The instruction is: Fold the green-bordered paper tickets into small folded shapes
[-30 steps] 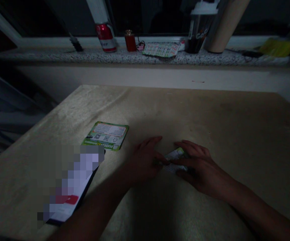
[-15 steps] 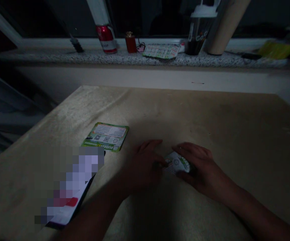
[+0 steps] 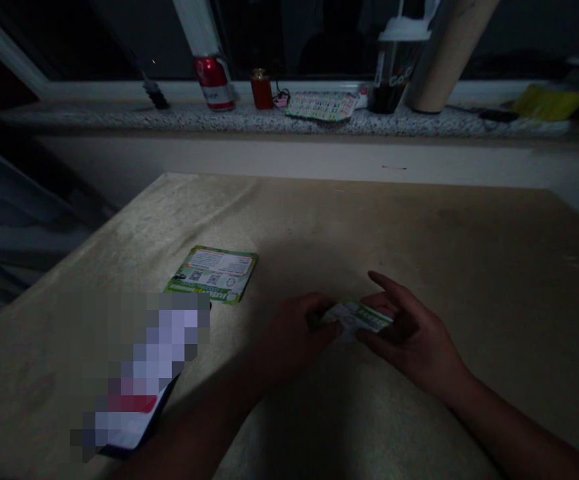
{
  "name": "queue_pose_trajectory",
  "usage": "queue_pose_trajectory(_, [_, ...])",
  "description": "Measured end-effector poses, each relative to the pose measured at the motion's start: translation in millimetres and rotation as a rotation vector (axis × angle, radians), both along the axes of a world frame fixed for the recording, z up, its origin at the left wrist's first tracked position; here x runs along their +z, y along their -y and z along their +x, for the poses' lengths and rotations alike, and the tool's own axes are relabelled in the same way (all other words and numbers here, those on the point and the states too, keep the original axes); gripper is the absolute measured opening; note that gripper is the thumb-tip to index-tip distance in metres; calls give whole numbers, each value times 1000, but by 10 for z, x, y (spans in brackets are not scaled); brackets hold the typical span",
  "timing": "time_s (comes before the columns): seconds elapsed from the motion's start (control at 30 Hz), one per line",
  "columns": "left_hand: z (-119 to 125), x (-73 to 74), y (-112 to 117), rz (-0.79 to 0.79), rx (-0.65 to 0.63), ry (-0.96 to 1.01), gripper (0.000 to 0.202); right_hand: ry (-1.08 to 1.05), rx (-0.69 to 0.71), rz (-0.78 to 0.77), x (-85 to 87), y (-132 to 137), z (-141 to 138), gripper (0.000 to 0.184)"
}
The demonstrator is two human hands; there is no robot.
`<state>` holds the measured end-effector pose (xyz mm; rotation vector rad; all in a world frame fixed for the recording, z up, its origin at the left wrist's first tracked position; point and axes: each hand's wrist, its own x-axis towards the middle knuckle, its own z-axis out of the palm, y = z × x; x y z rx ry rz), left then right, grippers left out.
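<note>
I have both hands low over the near middle of the table [image 3: 419, 220], and between them sits the small folded card [image 3: 357, 320], pale with green print. My left hand [image 3: 294, 337] closes on its left end, fingers curled in and thumb side against the edge; my right hand [image 3: 412, 333] grips the right end from below and behind, with the index finger raised and pointing off to the far left, clear of the card. So the two hands are drawn together, both clamped on the same card, which is lifted slightly or resting just at the tabletop; in this dim light I cannot tell which.

To the left, well apart from my hands, a green leaflet [image 3: 213, 273] lies flat on the table. Nearer and further left lies a flat dark-edged item [image 3: 139, 373] whose face is blotted out, so I cannot say what it is. On the far ledge [image 3: 119, 117] stand a red can [image 3: 213, 83], a small red lighter [image 3: 261, 90], a printed sheet [image 3: 322, 105], a dark lidded cup [image 3: 392, 67] and a tan tube [image 3: 444, 60] cut off at the top. The print on the card is too small and dark to read, and its underside is hidden by my fingers.
</note>
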<state>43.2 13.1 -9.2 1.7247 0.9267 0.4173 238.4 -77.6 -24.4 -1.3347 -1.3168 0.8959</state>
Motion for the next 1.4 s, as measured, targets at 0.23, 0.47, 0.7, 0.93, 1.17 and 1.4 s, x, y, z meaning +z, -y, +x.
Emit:
queue_pose_trajectory(0.23, [-7, 13, -8, -168, 136, 141, 26, -102, 1, -139, 60, -34, -6, 8])
queue_pose_trajectory(0.47, [-19, -10, 33, -161, 100, 166, 29, -89, -45, -96, 112, -16, -21, 20])
queue_pose_trajectory(0.7, [-40, -54, 14, -79, 65, 248, 23, -95, -40, -81, 114, -18, -20, 25])
queue_pose_trajectory(0.93, [-40, -38, 15, -66, 108, 219, 21, -89, -44, -87, 127, -18, -28, 26])
queue_pose_trajectory(1.17, [-59, 48, -1, -127, 118, 190, 19, -62, -62, -71, 159, -25, -40, 28])
queue_pose_trajectory(1.4, [20, -88, 50, -289, 167, 332, 20, -108, -65, -90, 143, -22, -61, 25])
